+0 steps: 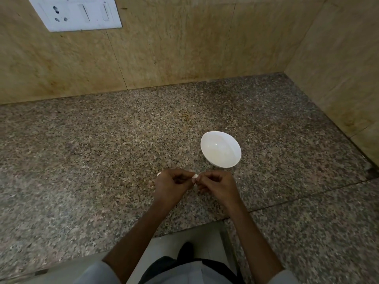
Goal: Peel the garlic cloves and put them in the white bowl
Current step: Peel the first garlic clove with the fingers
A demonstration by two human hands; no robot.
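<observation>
Speckled grey granite counter (102, 140) lies under our work. We pinch the small white garlic clove (194, 177) just in front of the round white ceramic bowl (223, 146). Our left hand (172, 183) and right hand (217, 186) both curl their fingers on it.

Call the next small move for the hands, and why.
Probably peel on the spot: left hand and right hand both pinch one garlic clove between them, short of the white bowl, which looks empty. Whether skin is on it is too small to tell.
</observation>
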